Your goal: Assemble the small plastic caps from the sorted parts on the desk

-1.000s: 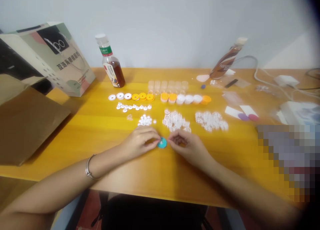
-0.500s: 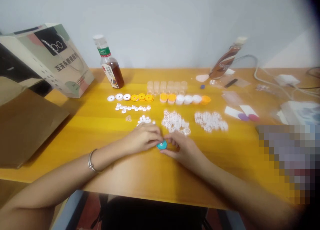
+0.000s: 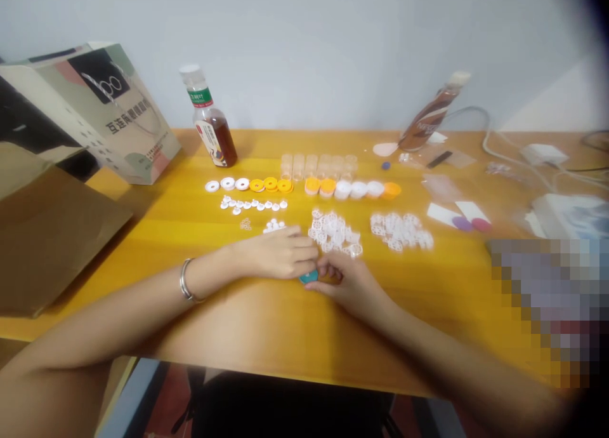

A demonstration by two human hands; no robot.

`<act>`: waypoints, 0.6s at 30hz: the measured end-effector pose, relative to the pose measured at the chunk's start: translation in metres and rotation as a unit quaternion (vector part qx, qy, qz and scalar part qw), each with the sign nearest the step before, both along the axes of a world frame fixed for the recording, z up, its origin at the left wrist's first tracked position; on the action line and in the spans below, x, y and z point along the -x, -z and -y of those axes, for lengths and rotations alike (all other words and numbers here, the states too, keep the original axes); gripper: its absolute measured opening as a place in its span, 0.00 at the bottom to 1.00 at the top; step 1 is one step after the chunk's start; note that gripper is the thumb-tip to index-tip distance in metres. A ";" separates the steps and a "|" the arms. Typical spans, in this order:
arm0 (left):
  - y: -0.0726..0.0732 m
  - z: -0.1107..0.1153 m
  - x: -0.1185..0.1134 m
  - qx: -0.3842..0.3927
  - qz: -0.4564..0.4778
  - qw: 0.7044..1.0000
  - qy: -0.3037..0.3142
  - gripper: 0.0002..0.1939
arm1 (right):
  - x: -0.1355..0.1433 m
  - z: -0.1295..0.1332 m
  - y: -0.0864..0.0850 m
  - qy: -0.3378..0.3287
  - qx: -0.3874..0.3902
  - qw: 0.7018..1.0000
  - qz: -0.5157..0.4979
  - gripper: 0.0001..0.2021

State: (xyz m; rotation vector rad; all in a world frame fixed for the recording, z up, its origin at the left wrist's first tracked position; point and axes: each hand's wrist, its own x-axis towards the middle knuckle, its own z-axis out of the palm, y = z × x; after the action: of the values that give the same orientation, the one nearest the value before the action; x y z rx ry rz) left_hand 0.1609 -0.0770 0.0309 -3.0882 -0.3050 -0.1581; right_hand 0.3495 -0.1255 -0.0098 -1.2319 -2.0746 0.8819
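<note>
A small teal disc (image 3: 308,277) is gripped at its right side between the thumb and fingers of my right hand (image 3: 346,278). My left hand (image 3: 283,252) reaches over the disc's upper left part, palm down, with its fingers together; whatever lies under its fingertips is hidden. Just behind my left hand is a heap of small white pieces (image 3: 275,225), partly covered by it. Behind my right hand lies a pile of clear wheel-shaped pieces (image 3: 333,230), and a second clear pile (image 3: 400,230) is to its right.
White and orange rings (image 3: 257,185) and round parts (image 3: 343,189) form a row, with clear cylinders (image 3: 311,167) behind. Small white stemmed pieces (image 3: 247,205) lie nearer. Bottles (image 3: 216,139) (image 3: 428,117) stand at the back; a paper bag (image 3: 114,114) and cardboard box (image 3: 52,228) are left.
My left hand has moved right and over the teal disc, covering more of it and turning palm down. My right hand has stayed nearly in place at the disc.
</note>
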 end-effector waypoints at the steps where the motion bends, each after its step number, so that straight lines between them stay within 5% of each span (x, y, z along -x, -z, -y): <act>1: 0.000 -0.001 0.000 -0.006 -0.008 1.000 0.007 0.14 | 0.000 0.000 0.000 0.000 0.002 1.000 0.000 0.11; 18: 0.019 0.010 0.023 -0.012 0.104 0.994 -0.020 0.08 | 0.000 0.001 0.001 -0.015 -0.035 0.999 -0.001 0.07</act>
State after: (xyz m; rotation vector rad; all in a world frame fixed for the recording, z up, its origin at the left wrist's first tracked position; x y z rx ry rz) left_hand 0.1384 -0.0870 0.0119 -3.0421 -0.3692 -0.4815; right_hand 0.3490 -0.1262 -0.0105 -1.1654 -2.1100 0.8156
